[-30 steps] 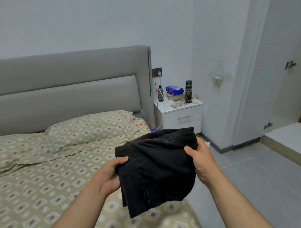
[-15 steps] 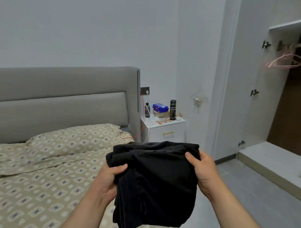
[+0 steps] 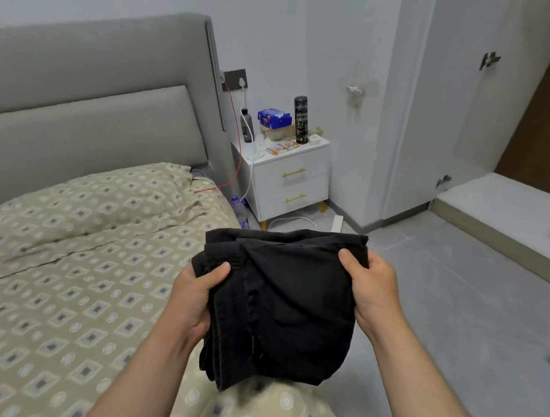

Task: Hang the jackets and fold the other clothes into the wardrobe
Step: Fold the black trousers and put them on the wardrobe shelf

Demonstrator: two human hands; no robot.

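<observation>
Both hands hold a folded black garment up over the bed's corner, left hand gripping its left edge, right hand gripping its right edge, thumbs on top

The black garment you hold is matt woven cloth, slightly rough, with a stitched seam. The bed sheet is soft, patterned beige cloth, creased in places. You see smooth grey upholstery on the headboard, a glossy white nightstand with brass-toned metal handles, and matt grey floor tiles.
</observation>
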